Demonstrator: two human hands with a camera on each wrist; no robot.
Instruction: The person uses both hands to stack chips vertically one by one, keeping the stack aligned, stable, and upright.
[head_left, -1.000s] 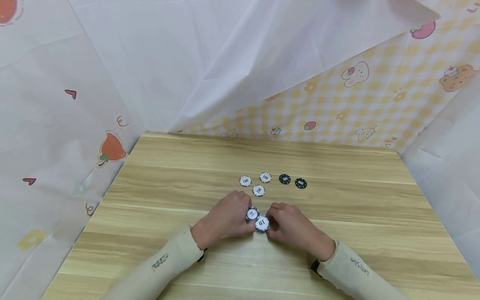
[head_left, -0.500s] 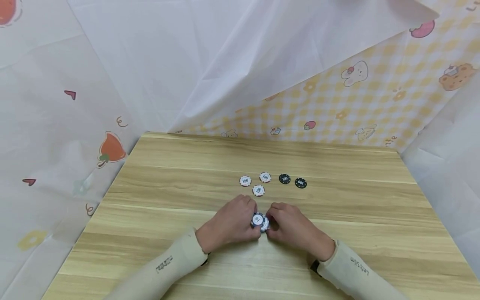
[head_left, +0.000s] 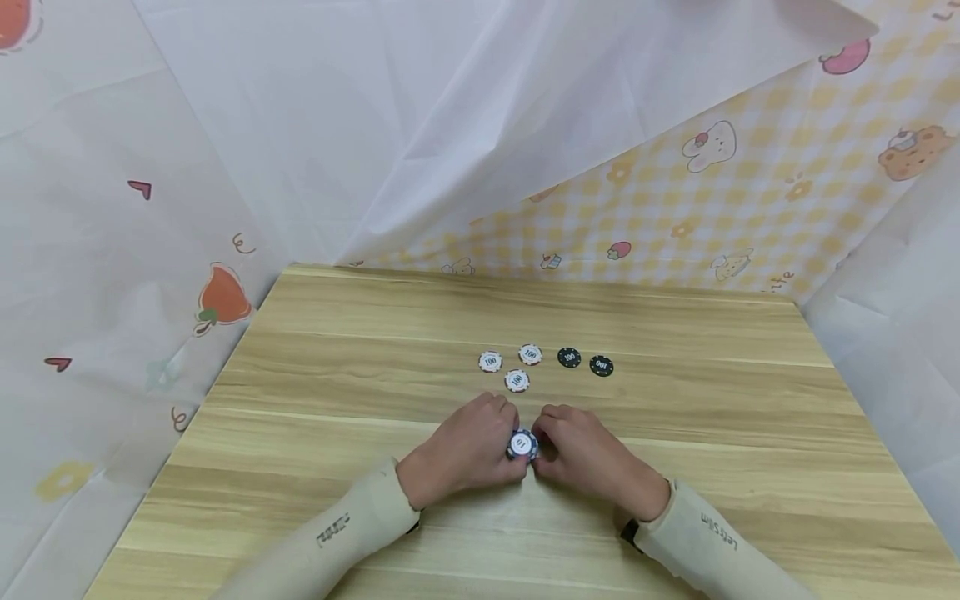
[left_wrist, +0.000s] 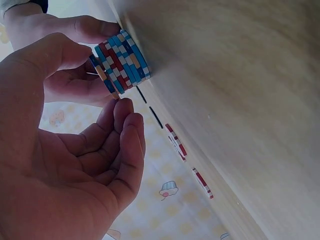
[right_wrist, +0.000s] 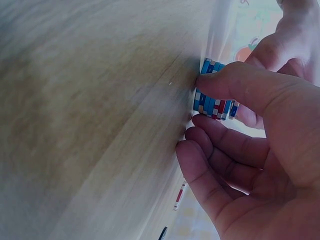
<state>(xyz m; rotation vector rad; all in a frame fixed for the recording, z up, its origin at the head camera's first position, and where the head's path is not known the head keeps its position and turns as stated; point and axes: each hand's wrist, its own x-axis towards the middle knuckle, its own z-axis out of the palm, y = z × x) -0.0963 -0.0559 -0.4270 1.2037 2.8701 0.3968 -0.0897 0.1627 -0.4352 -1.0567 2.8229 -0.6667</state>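
In the head view my left hand [head_left: 468,446] pinches a blue-edged poker chip [head_left: 522,444] marked 10 between thumb and fingers. That chip sits right over a stack of poker chips [left_wrist: 122,61], which it hides from above. Seen from the left wrist, the chip is slightly tilted, with a thin gap to the stack's top at one side. The stack has mostly blue edges, with a red layer among them, and stands on the table. My right hand [head_left: 588,450] holds the stack by its side, thumb and fingers curled around it in the right wrist view.
Beyond the hands, three white chips [head_left: 517,381] marked 100 lie flat on the wooden table [head_left: 360,333]. Two black chips [head_left: 569,357] lie to their right. A patterned cloth [head_left: 660,217] hangs behind the table's far edge.
My left hand has moved right and slightly toward me, bringing its chip from beside the stack to directly over it. The right hand has stayed in place on the stack.
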